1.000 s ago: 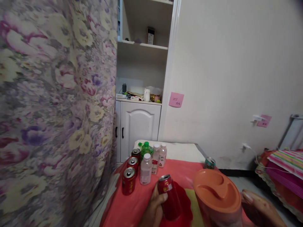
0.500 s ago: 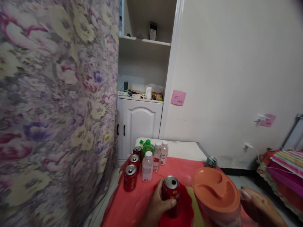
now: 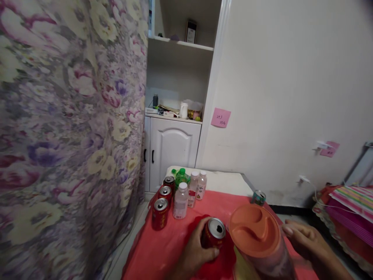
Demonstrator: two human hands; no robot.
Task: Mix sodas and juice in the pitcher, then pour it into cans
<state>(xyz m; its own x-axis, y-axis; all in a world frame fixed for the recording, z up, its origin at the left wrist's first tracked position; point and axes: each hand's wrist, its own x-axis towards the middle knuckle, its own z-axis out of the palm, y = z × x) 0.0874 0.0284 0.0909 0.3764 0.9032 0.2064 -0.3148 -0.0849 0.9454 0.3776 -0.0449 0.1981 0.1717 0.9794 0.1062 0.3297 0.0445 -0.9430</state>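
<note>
My left hand (image 3: 194, 251) is wrapped round a red drink can (image 3: 215, 233), which leans a little to the right over a red plate-like piece (image 3: 225, 256). Just right of it stands a clear pitcher (image 3: 271, 262) with an orange lid (image 3: 254, 230), its body leaning so that the lid tips left towards the can. My right hand (image 3: 301, 235) is closed at the pitcher's right side; the handle itself is hidden. Under the pitcher's left side shows a yellowish cloth or mat (image 3: 243, 266).
On the table's red cover (image 3: 163, 252) at the left stand red cans (image 3: 160, 214), a dark can (image 3: 169, 182), clear bottles (image 3: 181, 202) and a green bottle (image 3: 182, 177). A teal can (image 3: 258, 197) is at the back right. Floral curtain (image 3: 72, 136) hangs left.
The pitcher has tipped to the left, its lid nearer the can, and my right hand has moved left with it. The can in my left hand now leans and has shifted slightly right.
</note>
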